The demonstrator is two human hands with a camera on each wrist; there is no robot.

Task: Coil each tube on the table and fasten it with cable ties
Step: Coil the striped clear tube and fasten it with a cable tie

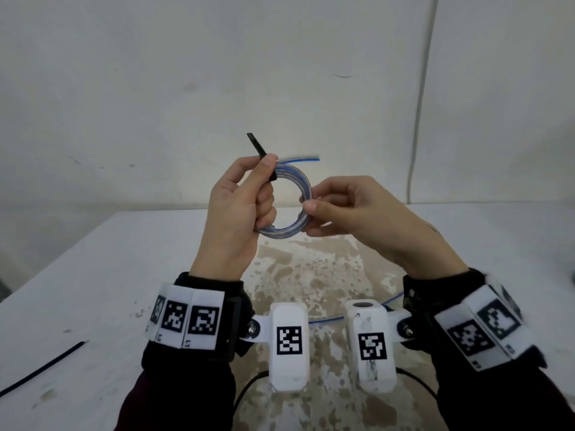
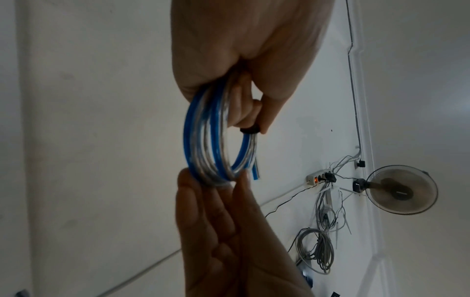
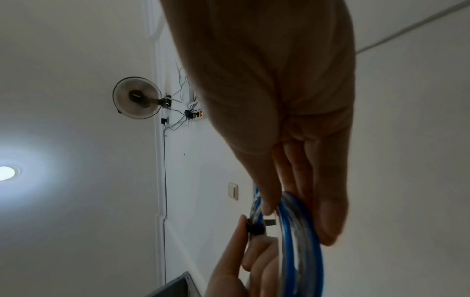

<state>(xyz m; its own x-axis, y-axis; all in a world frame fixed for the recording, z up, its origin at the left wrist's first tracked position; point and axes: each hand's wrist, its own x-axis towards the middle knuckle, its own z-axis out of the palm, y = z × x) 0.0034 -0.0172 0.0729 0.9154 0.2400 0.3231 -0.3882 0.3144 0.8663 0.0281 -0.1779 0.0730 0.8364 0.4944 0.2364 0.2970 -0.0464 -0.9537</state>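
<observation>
I hold a coil of clear tube with blue stripes (image 1: 295, 194) (image 2: 203, 144) (image 3: 300, 241) up above the table. My left hand (image 1: 249, 197) (image 2: 244, 84) grips the coil's left side, fingers curled through the ring. A black cable tie (image 1: 258, 147) (image 2: 250, 129) (image 3: 255, 229) wraps the coil at the top left, pressed by that hand's thumb, its tail sticking up. My right hand (image 1: 314, 209) (image 3: 292, 205) pinches the coil's right side between thumb and fingers. One free tube end (image 1: 306, 158) points right.
The white table (image 1: 109, 290) has a worn patch in the middle. A black cable tie (image 1: 43, 367) lies at the front left. Another blue-striped tube (image 1: 390, 301) shows behind my right wrist. A wall stands behind the table.
</observation>
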